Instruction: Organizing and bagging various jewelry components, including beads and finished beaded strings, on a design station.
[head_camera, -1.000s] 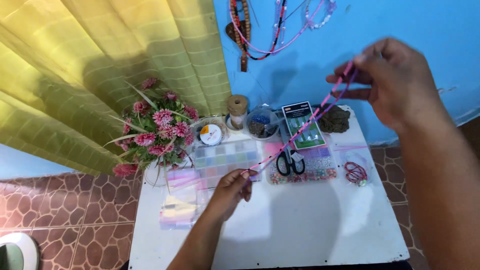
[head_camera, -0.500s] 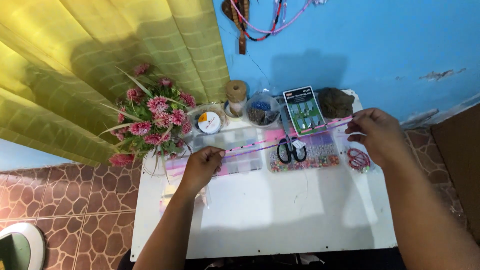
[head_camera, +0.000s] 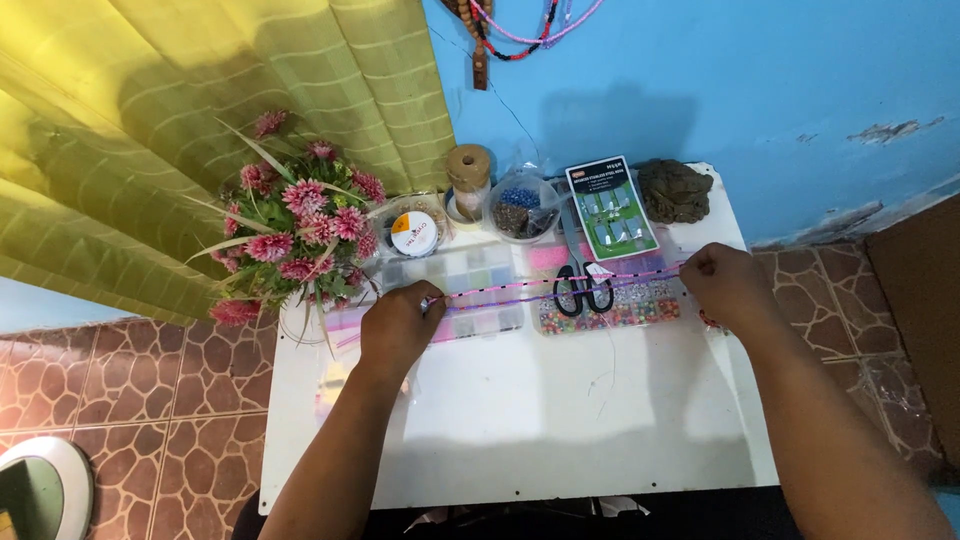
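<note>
- The left hand (head_camera: 400, 325) is closed, its fingertips pinching one end of a pink beaded string (head_camera: 560, 284) near the left of the white bench (head_camera: 520, 420).
- The right hand (head_camera: 728, 285) is closed too, pinching the string's other end near the right edge of the bench.
- The string runs taut and almost level between the two hands, just above the bench, in two strands close together.
- Under the string lie clear compartment boxes of beads (head_camera: 470, 275) and a pair of black-handled scissors (head_camera: 580, 285).
- Behind them stand a spool of twine (head_camera: 470, 175), a bag of dark beads (head_camera: 520, 212), a round reel of cord (head_camera: 414, 234) and a carded set of tools (head_camera: 612, 208).
- A bunch of pink flowers (head_camera: 300, 225) stands at the bench's left rear corner, beside a yellow curtain (head_camera: 200, 120).
- Bead strands (head_camera: 520, 30) hang on the blue wall (head_camera: 760, 90).
</note>
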